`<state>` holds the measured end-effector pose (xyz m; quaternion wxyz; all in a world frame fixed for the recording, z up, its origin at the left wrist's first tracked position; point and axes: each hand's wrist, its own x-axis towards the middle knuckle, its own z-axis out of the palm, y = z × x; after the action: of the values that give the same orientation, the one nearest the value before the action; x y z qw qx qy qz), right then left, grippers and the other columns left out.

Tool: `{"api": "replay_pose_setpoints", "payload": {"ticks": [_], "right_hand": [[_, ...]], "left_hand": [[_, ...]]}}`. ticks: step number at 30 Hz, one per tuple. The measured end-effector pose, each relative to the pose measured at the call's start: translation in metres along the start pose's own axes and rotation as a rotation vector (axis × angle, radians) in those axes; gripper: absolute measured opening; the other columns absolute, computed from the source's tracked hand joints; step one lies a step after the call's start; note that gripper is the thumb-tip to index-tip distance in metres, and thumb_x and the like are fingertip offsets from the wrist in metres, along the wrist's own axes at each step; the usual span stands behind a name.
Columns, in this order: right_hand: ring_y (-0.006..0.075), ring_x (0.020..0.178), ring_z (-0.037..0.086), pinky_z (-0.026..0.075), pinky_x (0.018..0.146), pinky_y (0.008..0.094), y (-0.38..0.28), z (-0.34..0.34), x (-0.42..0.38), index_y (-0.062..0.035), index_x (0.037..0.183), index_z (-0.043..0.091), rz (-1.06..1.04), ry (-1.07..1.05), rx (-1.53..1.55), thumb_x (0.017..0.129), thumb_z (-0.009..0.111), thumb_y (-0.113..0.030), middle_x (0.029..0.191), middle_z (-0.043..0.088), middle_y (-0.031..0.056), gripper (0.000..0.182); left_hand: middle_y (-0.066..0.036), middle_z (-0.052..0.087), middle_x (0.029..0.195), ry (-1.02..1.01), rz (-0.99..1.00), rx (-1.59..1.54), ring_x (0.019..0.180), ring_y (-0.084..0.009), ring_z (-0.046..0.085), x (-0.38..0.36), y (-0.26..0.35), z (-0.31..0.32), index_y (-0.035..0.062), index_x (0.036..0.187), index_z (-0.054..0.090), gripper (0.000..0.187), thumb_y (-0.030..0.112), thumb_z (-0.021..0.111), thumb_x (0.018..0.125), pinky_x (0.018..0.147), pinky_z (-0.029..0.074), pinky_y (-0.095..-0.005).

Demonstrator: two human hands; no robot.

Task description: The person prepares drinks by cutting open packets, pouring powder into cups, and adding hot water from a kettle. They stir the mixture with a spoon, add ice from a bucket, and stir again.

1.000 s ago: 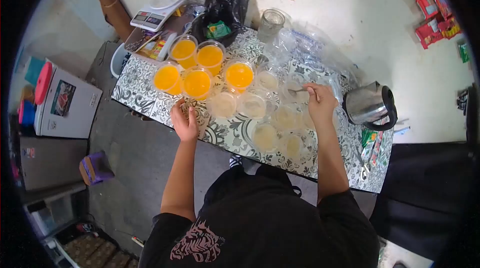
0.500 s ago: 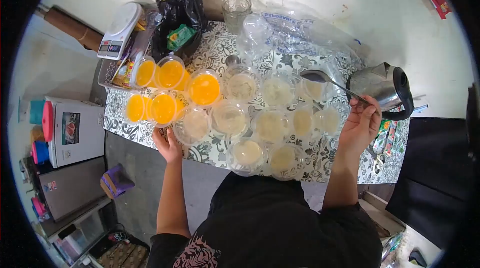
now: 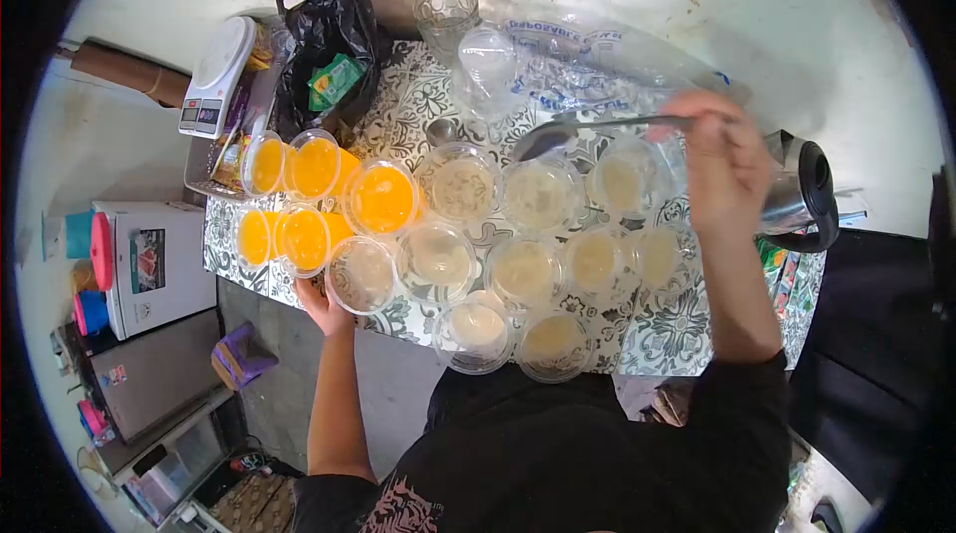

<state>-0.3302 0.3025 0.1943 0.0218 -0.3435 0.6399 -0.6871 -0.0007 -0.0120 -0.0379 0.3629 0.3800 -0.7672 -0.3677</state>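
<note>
My right hand, blurred by motion, is closed around the handle of a large metal spoon. The spoon's dark bowl is over the back row of cups, just above a clear plastic cup with pale contents. My left hand is at the table's near edge, its fingers apart and their tips partly hidden below a cup of orange liquid and a clear cup. Several more orange cups stand at the left. Other cups with pale contents spread across the middle and right.
A black plastic bag, a kitchen scale, a glass jar and a clear plastic sleeve lie along the back. A metal kettle stands right of my right arm. The patterned tabletop ends close to my body.
My right hand has moved back and slightly left with the spoon, whose bowl has swung left over the cups. My left hand stays by the same cups; the view has shifted slightly.
</note>
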Motion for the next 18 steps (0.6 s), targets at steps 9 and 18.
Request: {"api": "replay_pose_setpoints", "payload": {"ticks": [9,18], "right_hand": [[0.0237,0.081,0.060,0.049,0.069,0.0331,0.047,0.099,0.045,-0.0028,0.087,0.061,-0.300,-1.077,-0.218,0.068,0.048,0.010,0.087,0.061,0.0080,0.027],[0.0270,0.076,0.061,0.049,0.067,0.0346,0.064,0.124,0.040,-0.0012,0.087,0.059,-0.167,-1.021,-0.273,0.072,0.047,0.010,0.085,0.061,0.0099,0.022]], "left_hand": [[-0.017,0.045,0.106,-0.042,-0.011,0.027,0.098,-0.0275,0.048,0.003,0.016,-0.001,-0.0018,0.115,0.047,0.037,0.013,0.057,0.083,0.084,0.041,-0.0366],[-0.020,0.048,0.096,0.007,0.087,0.184,0.092,-0.0371,0.044,0.001,0.009,-0.002,-0.0032,0.106,0.047,0.034,0.019,0.056,0.082,0.082,0.037,-0.0447]]}}
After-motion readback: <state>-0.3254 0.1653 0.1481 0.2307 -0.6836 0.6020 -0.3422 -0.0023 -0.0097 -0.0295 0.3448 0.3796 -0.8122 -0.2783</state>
